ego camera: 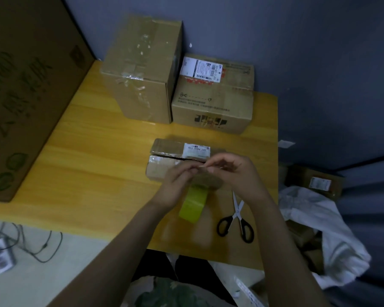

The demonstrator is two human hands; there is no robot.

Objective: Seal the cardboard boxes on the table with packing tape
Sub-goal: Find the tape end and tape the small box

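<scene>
Fingertips [200, 167] of the 2 hands meet in a tight pinch just above the tape roll [210, 183], too blurred to show what lies between them; it reads as a hunt for the tape's free end. The left hand [179, 181] curls round the roll's left side and holds it off the tabletop, while the right hand [236, 173] nips at the upper rim with thumb and forefinger, its other fingers loosely bent. A strip [193, 206] of yellow-green tape hangs from the roll toward the near edge of the tabletop [102, 151]. Directly behind the hands, about mid-tabletop and nearer the right edge, lies the small box [164, 165], its flap seam open as a dark slit under a white label [196, 150]. A pair of scissors [235, 218] rests, blades together, toward the near right corner, just beside the hanging strip. 2 larger boxes stand touching along the far edge: the tall box [142, 69] already shiny with tape, the shorter box [213, 103] at the far right corner. To do this step well, the person should probably steady the roll in the left hand, peel with a nail until a clean full-width edge lifts, and avoid letting the strip fold onto itself before it is laid along the slit.
</scene>
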